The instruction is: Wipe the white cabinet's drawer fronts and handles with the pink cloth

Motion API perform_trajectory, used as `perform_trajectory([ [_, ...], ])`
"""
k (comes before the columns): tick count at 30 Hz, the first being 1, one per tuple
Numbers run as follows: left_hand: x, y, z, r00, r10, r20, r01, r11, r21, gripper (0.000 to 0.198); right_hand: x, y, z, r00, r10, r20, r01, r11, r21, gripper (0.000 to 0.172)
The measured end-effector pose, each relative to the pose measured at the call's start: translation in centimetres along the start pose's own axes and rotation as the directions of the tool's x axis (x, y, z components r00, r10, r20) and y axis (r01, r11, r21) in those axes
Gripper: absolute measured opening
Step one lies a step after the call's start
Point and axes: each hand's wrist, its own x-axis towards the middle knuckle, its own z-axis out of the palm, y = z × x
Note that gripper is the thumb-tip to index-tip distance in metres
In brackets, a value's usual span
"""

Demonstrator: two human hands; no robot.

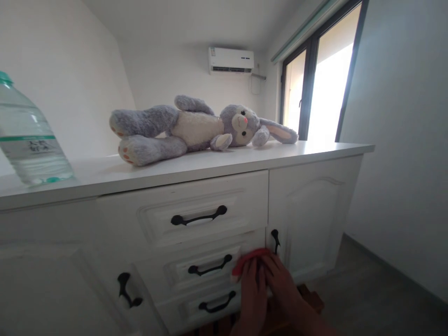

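Note:
A red cloth [252, 255] is pressed against the right end of the middle drawer [177, 274] of a white cabinet. On its lower side, my left hand [253, 280] holds it with the fingers pointing up. My right hand [280, 275] is close beside the left, its fingers also on the cloth, near the right door's black handle [275, 240]. Both hands partly hide the cloth and the lower drawer fronts. Left of the cloth is the middle drawer's black handle [210, 266]; the bottom drawer's handle [217, 302] is below it.
A grey plush rabbit [199, 129] lies on its side along the cabinet top [315, 148]. At the far left stands a large water bottle [30, 140] with a green cap. Something brown and wooden [310, 298] is low behind my right arm. The top drawer handle [199, 217] sticks out.

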Motion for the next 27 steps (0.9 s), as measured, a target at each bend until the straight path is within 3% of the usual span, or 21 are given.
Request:
perform_trajectory([
  [3,-0.8,-4.6,-0.5,0.995,-0.104,0.001,0.104,0.995,-0.009,0.059,-3.1,-2.5,3.1,0.998,0.054,0.013,-0.054,0.998,0.018,0.036],
  [6,-1.5,-7.8,-3.1,0.986,-0.120,-0.117,0.116,0.992,-0.038,0.061,-3.5,-6.2,5.7,0.995,0.083,0.052,-0.087,0.994,0.072,0.032],
  [9,-2.1,-10.5,-7.8,0.946,-0.138,-0.293,0.123,0.990,-0.067,0.061,-1.5,-11.5,8.2,0.997,0.060,0.053,-0.067,0.988,0.138,0.023],
  [14,-3.3,-13.7,-18.1,0.851,-0.164,-0.499,0.178,0.984,-0.020,0.054,4.7,-22.3,11.5,0.988,0.017,0.156,-0.048,0.980,0.195,0.014],
  [17,-3.9,-11.9,-22.8,0.771,-0.158,-0.617,0.225,0.974,0.033,0.050,9.3,-25.9,11.0,0.987,0.046,0.154,-0.083,0.966,0.244,0.006],
  [20,-4.5,-7.6,-24.7,0.739,-0.063,-0.671,0.154,0.985,0.077,0.053,13.2,-25.4,8.2,0.998,0.025,0.061,-0.043,0.950,0.309,0.020],
  [23,-4.4,-4.4,-24.0,0.811,0.039,-0.584,0.031,0.993,0.110,0.054,15.4,-22.5,5.3,0.998,-0.002,0.068,-0.020,0.949,0.316,0.032],
  [27,-3.2,-3.6,-21.0,0.887,0.105,-0.450,-0.001,0.974,0.226,0.052,15.6,-19.0,3.2,0.962,-0.090,0.259,0.026,0.970,0.241,0.020],
])
